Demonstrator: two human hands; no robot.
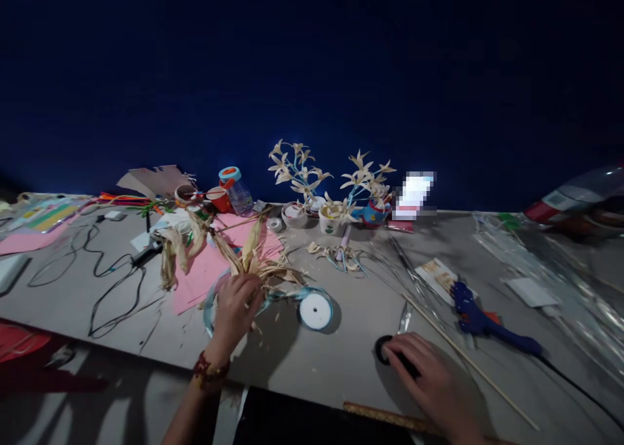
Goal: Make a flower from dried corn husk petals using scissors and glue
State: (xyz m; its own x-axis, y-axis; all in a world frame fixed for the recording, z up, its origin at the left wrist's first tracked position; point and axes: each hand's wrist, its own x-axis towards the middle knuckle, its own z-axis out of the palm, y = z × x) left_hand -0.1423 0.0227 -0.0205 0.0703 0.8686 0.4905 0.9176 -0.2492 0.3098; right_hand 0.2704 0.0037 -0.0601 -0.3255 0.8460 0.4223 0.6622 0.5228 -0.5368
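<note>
At the left edge, a red item [24, 351] below the table [63, 302] is cut off and cannot be identified. Black cable [91, 243] is looped on the tabletop. Pink paper [195, 279] is partly covered by dried husks [250, 247]. The left hand [238, 299] is placed at the near end of the husks, fingers bent downward; the fingertips are largely hidden, so whether a strand is gripped cannot be told. Blue ribbon [287, 293] is partly hidden by this hand and is run to the white-faced spool [316, 310]. Farther right, black-handled scissors [404, 317] are laid blade away, the handle mostly covered by the right hand [422, 373]. Its fingers are loosely curved; closure on the handle cannot be confirmed. Beyond a thin stick [478, 360], a blue glue gun [492, 325] is seen. A bottle [560, 201] is cut off at the right edge.
</note>
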